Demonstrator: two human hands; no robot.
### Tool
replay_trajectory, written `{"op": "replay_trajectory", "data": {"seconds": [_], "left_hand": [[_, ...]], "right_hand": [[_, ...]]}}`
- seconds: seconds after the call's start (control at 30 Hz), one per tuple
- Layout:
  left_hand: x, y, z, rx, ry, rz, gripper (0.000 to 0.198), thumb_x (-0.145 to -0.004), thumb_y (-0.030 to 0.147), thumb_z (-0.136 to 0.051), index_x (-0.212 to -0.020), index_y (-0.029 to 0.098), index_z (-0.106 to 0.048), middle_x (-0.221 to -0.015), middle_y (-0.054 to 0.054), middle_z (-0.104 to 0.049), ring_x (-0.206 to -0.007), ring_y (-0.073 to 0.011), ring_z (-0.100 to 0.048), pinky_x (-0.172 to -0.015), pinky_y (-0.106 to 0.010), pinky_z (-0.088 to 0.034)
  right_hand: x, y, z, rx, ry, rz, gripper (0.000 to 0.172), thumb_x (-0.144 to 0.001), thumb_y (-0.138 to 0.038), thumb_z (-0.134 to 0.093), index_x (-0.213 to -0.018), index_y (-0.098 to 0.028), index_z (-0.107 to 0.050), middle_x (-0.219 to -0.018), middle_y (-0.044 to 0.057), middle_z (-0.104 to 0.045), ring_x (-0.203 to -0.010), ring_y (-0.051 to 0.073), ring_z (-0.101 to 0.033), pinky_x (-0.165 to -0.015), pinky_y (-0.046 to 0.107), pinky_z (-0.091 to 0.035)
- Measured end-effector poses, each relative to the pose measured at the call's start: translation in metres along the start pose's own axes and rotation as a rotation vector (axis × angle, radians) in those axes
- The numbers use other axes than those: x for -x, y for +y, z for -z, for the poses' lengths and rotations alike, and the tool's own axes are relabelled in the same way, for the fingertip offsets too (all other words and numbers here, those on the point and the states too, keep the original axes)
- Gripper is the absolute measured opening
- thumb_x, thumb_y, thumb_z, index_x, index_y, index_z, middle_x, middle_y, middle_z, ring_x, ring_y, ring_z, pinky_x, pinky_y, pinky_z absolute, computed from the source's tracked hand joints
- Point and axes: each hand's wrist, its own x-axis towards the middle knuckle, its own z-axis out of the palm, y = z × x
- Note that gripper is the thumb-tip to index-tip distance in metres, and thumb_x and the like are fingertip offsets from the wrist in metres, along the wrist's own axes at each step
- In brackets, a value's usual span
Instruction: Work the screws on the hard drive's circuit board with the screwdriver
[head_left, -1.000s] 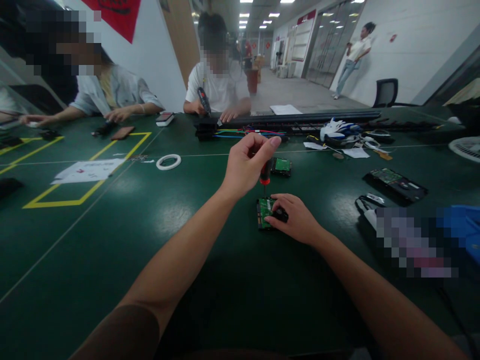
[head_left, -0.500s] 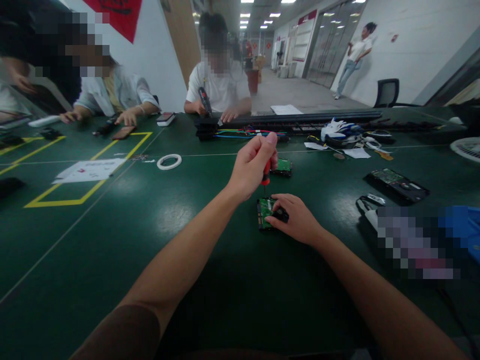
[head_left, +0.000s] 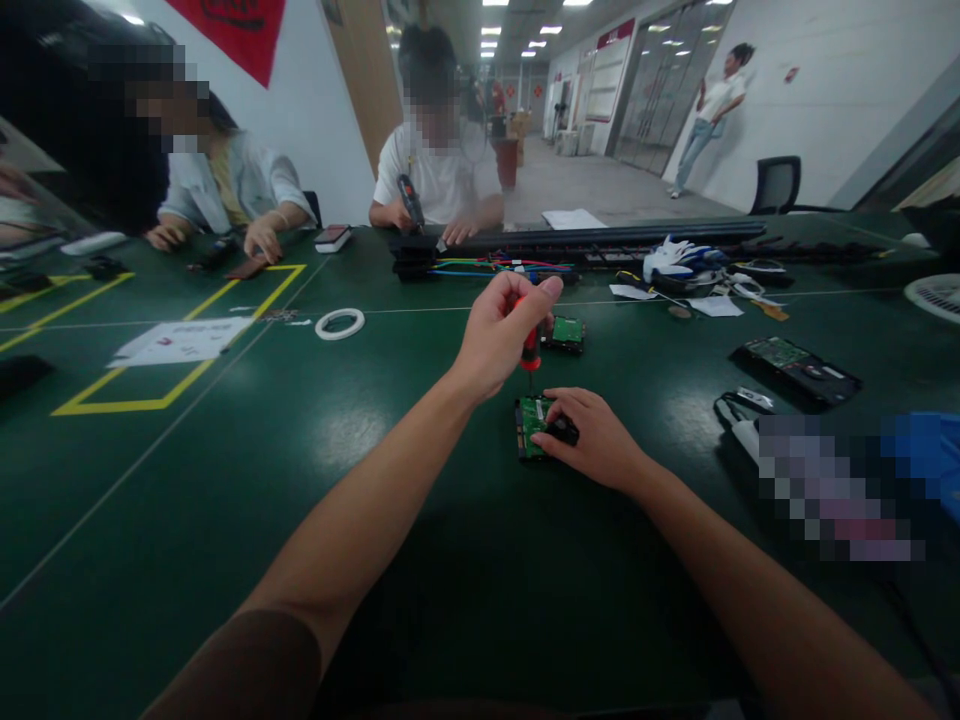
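Note:
A hard drive lies on the green table with its green circuit board facing up. My right hand grips its right side, thumb and fingers on opposite edges, hiding part of it. Above the drive, my left hand is closed around a red and black screwdriver. The screwdriver stands upright, its thin shaft pointing down at the drive's far edge; whether the tip sits in a screw is too small to tell. Just beyond lies a second hard drive, partly behind my left hand.
At right lie a larger hard drive, a blue item and a cable. A roll of white tape and papers are at left. Across the table, a person holds a power screwdriver near long black rails and coloured wires.
My left hand has lowered slightly and its thumb has shifted on the screwdriver. The right hand and the hard drive stay in place.

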Motion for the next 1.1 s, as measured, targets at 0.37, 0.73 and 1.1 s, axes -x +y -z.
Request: {"op": "replay_trajectory", "data": {"seconds": [0.37, 0.73, 1.1], "left_hand": [[-0.002, 0.009, 0.006, -0.048, -0.062, -0.092, 0.026, -0.091, 0.046, -0.077, -0.092, 0.022, -0.068, -0.075, 0.003, -0.062, -0.065, -0.0082, -0.058, -0.058, -0.02, -0.049], [0.0, 0.008, 0.005, 0.135, -0.127, 0.059, 0.018, -0.099, 0.035, -0.065, -0.095, 0.02, -0.056, -0.088, -0.002, -0.076, -0.087, -0.0134, -0.075, -0.086, -0.029, -0.059], [-0.002, 0.01, 0.008, 0.057, -0.108, 0.027, 0.02, -0.094, 0.035, -0.07, -0.086, 0.021, -0.058, -0.067, 0.005, -0.059, -0.057, -0.0076, -0.056, -0.058, -0.02, -0.049]], "right_hand": [[0.001, 0.001, -0.001, 0.002, 0.002, 0.008, 0.025, -0.092, -0.047, -0.073, -0.098, -0.024, -0.063, -0.138, 0.012, -0.067, -0.131, 0.032, -0.061, -0.115, 0.058, -0.044], [0.001, 0.002, 0.0, 0.004, -0.006, 0.004, 0.026, -0.092, -0.047, -0.073, -0.099, -0.024, -0.063, -0.139, 0.012, -0.066, -0.131, 0.032, -0.061, -0.114, 0.059, -0.045], [0.002, 0.003, -0.001, 0.008, -0.004, 0.003, 0.028, -0.093, -0.049, -0.072, -0.1, -0.024, -0.063, -0.14, 0.012, -0.066, -0.132, 0.032, -0.061, -0.116, 0.06, -0.043]]}}
